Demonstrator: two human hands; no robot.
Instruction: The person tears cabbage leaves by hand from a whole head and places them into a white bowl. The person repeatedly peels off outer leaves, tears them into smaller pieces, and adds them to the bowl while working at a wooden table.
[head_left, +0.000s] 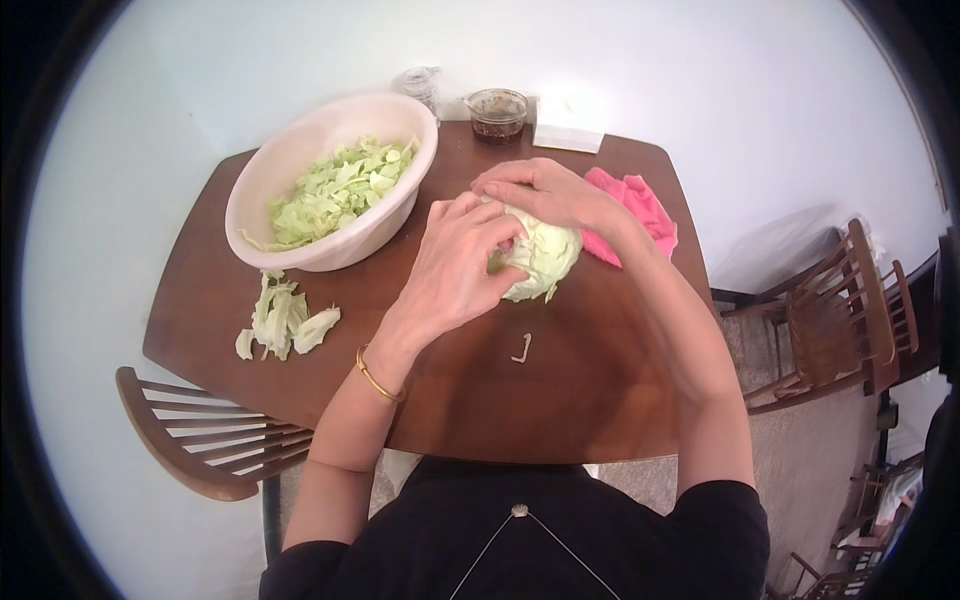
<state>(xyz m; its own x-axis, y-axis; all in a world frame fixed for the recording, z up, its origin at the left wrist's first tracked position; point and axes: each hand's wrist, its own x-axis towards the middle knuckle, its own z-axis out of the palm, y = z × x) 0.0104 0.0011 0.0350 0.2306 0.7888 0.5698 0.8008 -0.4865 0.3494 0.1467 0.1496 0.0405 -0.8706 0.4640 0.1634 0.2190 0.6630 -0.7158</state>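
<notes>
A pale green head of cabbage (551, 251) rests on the brown wooden table (600, 375). My left hand (465, 259) grips its left side with bent fingers and thumb; a gold bracelet circles that wrist. Over the top of the cabbage lies my right hand (544, 191), its fingers stretched to the left and meeting the left hand. To the left, a large white basin (345, 251) holds torn cabbage leaves (345, 187). Below the basin lies a small heap of leaf scraps (281, 319). One thin cabbage shred (525, 349) sits on the table nearer to me.
A pink cloth (637, 210) lies right of the cabbage. Along the wall stand a clear glass container (421, 86), a glass cup of dark liquid (498, 116) and a white box (568, 127). Wooden chairs stand at the left (187, 442) and right (836, 330).
</notes>
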